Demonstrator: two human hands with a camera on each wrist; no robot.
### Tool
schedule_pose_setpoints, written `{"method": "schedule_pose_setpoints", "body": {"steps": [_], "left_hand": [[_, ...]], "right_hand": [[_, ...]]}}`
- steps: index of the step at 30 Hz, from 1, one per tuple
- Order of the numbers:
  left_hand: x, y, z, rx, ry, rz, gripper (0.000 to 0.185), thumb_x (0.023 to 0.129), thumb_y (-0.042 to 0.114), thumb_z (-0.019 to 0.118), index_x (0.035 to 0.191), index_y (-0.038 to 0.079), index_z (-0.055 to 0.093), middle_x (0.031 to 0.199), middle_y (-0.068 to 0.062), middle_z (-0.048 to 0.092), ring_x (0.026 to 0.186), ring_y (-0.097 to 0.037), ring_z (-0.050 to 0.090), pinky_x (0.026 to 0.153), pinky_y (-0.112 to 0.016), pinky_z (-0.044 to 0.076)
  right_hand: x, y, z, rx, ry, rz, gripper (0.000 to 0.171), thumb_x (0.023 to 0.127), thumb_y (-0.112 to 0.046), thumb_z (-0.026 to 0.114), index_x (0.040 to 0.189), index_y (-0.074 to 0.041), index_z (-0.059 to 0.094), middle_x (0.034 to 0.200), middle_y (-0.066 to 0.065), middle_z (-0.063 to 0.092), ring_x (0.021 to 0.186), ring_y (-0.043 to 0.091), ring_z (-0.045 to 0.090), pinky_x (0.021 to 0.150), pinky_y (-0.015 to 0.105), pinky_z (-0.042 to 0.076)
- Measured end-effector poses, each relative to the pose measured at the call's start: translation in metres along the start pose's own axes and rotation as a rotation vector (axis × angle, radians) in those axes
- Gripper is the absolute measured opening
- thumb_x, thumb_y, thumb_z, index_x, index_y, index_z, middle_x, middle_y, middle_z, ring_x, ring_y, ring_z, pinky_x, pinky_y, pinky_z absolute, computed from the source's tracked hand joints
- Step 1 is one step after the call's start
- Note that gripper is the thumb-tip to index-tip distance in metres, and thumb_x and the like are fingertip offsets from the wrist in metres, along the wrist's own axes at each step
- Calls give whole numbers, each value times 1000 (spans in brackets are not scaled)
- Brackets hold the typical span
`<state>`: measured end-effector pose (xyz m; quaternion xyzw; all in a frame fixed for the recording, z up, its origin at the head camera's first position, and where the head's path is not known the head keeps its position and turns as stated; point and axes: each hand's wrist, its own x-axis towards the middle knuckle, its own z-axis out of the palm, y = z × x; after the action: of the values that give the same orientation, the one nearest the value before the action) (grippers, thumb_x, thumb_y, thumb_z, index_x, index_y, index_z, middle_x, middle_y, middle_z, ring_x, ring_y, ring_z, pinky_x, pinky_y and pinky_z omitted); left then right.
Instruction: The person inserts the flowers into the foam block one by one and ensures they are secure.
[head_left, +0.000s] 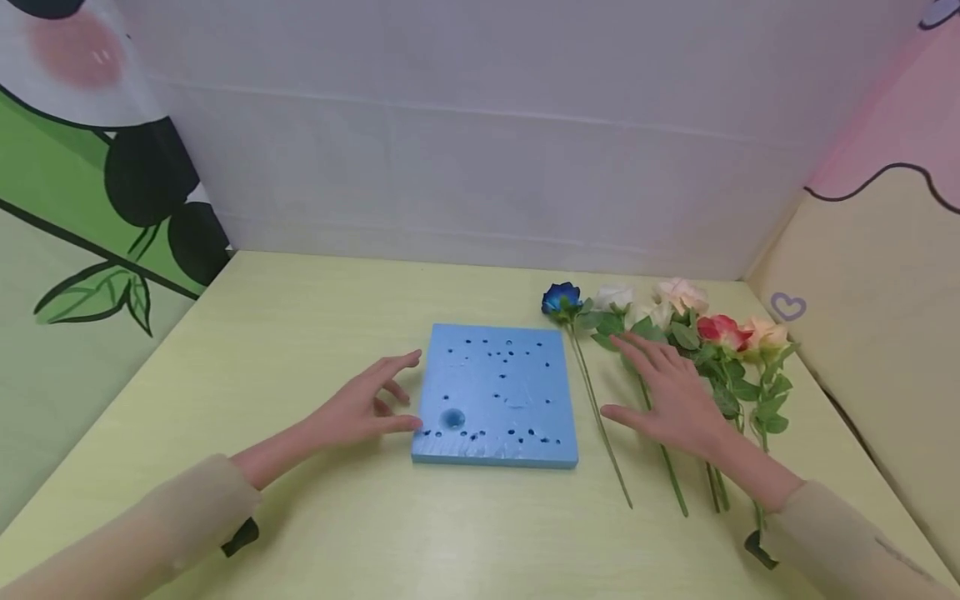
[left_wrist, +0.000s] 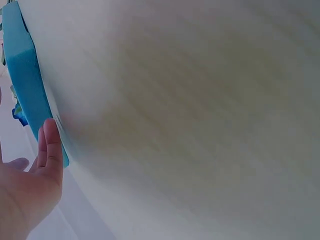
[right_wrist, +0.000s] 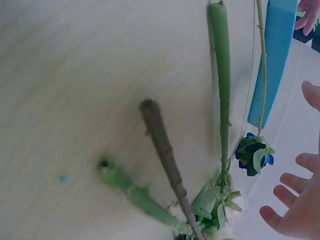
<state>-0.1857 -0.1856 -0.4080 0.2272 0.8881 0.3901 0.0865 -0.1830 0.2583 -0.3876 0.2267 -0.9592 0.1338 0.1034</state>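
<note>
Roses are still lying in a row on the yellow-green table (head_left: 300, 517), none of them standing in the blue foam block (head_left: 497, 393) yet, so by the look of things the work is only just getting under way. The block is sitting flat in the middle of the table, its top pitted with small holes and one wider dent near the front left corner, and every hole is showing empty. The left hand (head_left: 365, 406) is resting at the block's left edge, fingers straight and spread, the fingertips touching the foam's side and gripping nothing. The right hand (head_left: 672, 394) is hovering flat and open over the stems, fingers splayed, holding nothing. Just beside the block's right edge the blue rose (head_left: 562, 298) is lying with its stem running toward the person; further right the white rose (head_left: 613, 297), the pale pink rose (head_left: 681, 293), the red rose (head_left: 722, 331) and the peach rose (head_left: 767, 334) are lying close together. All five flowers seem left to handle.
</note>
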Motion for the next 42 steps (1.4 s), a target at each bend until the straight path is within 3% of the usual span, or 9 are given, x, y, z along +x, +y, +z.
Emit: {"method": "schedule_pose_setpoints", "body": {"steps": [8,13,17,23,26,33,36,42], "left_hand": [[1,1,8,-78,-11,-55,97,81,33,82,157,14,26,157,-14,36,100,-16,65,81,-21,55],[1,-2,10,-113,-11,-97,98,81,34,81,157,11,24,156,-15,39,97,-15,66,79,-23,54],[-3,-5,13,-163,-27,-140,98,82,34,80,158,12,22,158,-14,36,99,-16,67,78,-25,52],[-10,-9,15,-269,-57,-164,101,81,31,81,159,15,19,162,-13,28,102,-18,68,79,-25,52],[-10,-8,14,-310,-69,-181,102,80,30,82,159,18,18,162,-10,27,100,-18,68,79,-25,56],[-8,0,7,-336,-135,-203,103,81,26,82,160,20,16,161,-11,29,98,-18,68,79,-25,53],[-7,3,5,-316,-171,-214,103,81,26,82,160,19,15,157,-12,32,97,-18,67,80,-26,47],[-4,5,3,-326,-217,-264,101,80,24,83,158,14,20,130,-15,50,89,-18,66,80,-25,53]], "right_hand": [[9,-1,7,54,-17,9,91,83,-51,73,157,-25,27,158,10,36,139,38,37,103,68,35],[14,-3,10,125,-73,47,87,86,-46,72,156,-23,27,157,15,36,139,41,37,98,70,40],[17,-4,15,254,-144,87,86,87,-44,72,157,-20,27,157,16,35,136,42,41,95,68,44],[21,-5,17,479,-235,134,82,90,-32,72,155,-7,29,148,21,45,120,36,56,91,46,54],[24,-5,15,547,-264,149,80,91,-30,71,153,-3,29,143,24,49,115,35,60,86,42,56],[32,-4,13,743,-371,215,77,94,-24,67,154,0,25,134,28,54,105,31,65,74,35,59],[33,-2,15,797,-401,235,75,95,-20,66,154,1,24,130,29,55,97,27,67,72,34,59],[35,0,18,830,-415,235,71,96,-16,64,153,2,25,124,29,56,93,25,68,73,34,59]]}}
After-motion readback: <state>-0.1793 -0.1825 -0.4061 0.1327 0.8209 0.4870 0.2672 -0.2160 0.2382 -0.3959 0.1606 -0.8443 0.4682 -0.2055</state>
